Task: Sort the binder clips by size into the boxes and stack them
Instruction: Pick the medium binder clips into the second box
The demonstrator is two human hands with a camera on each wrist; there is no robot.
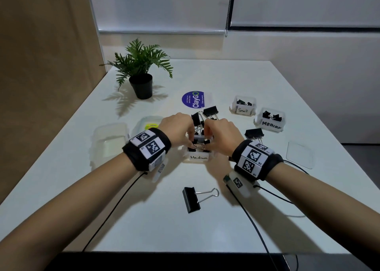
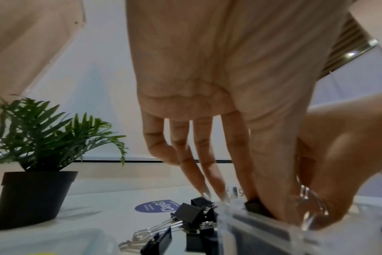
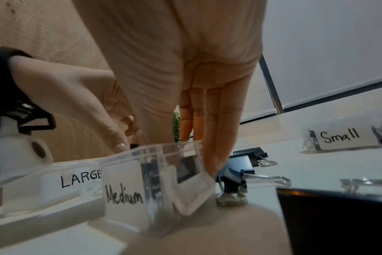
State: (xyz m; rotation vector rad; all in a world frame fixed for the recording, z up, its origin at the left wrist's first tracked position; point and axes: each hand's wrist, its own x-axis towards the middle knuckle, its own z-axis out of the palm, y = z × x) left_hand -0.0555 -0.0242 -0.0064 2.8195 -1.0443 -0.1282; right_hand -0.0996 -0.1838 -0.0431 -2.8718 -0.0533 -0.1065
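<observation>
Both hands are seen over a clear box labelled "Medium" [image 1: 197,154], which stands at the middle of the white table [image 1: 144,219]. The left hand [image 1: 178,126] is lowered into the box from the left, its fingers [image 2: 199,155] pointing down with light bends; the thumb and forefinger are closed on a black binder clip [image 2: 254,207] at the box's rim. The right hand [image 1: 221,133] is set against the right side of the box, fingers [image 3: 220,124] straight and pointing down along the outer wall; whether anything is held by it cannot be told. Clips with silver handles [image 1: 198,146] are visible inside the box. A heap of loose clips [image 1: 202,115] lies just beyond the box, and one large clip [image 1: 193,198] lies alone on the near side, well apart. Another large clip [image 1: 254,133] is noted just beyond the right wrist. At the far right, a box marked "Small" [image 1: 243,105] and a second box marked "MEDIUM" [image 1: 271,119] stand side by side, each holding clips. To the left of the hands, two clear tubs [image 1: 109,141] are placed, one labelled "LARGE" [image 3: 55,182] in the right wrist view. A loose clear lid [image 1: 300,154] lies at the right. A potted plant [image 1: 141,71] and a round blue sticker [image 1: 193,100] are recorded at the far side.
</observation>
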